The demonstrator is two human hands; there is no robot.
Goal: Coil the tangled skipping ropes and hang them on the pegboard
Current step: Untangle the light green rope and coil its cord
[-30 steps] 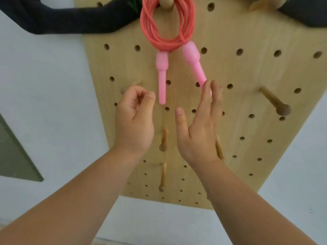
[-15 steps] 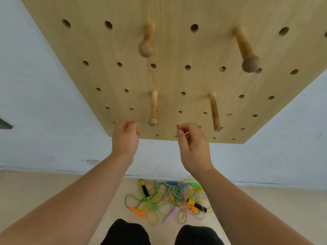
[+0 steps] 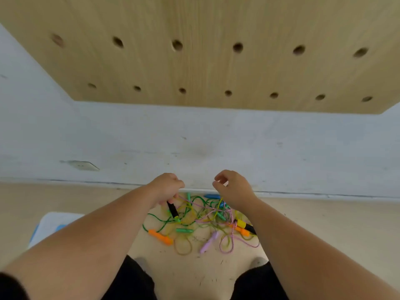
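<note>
Wooden pegboard (image 3: 205, 61) fills the frame's top. I count two hands, both loosely curled: left hand (image 3: 166, 187) seems to touch a black handle (image 3: 172, 209), grasp uncertain; right hand (image 3: 233, 189) empty. Tangled ropes (image 3: 201, 221) lie lower centre.

Both hands, the left hand (image 3: 166, 187) and right hand (image 3: 232, 189) loosely curled, hover over a multicoloured tangle of skipping ropes (image 3: 201, 221) on the floor (image 3: 324, 224), beneath a wooden pegboard (image 3: 205, 68).

Bare forearms; black trousers (image 3: 134, 280)
</note>
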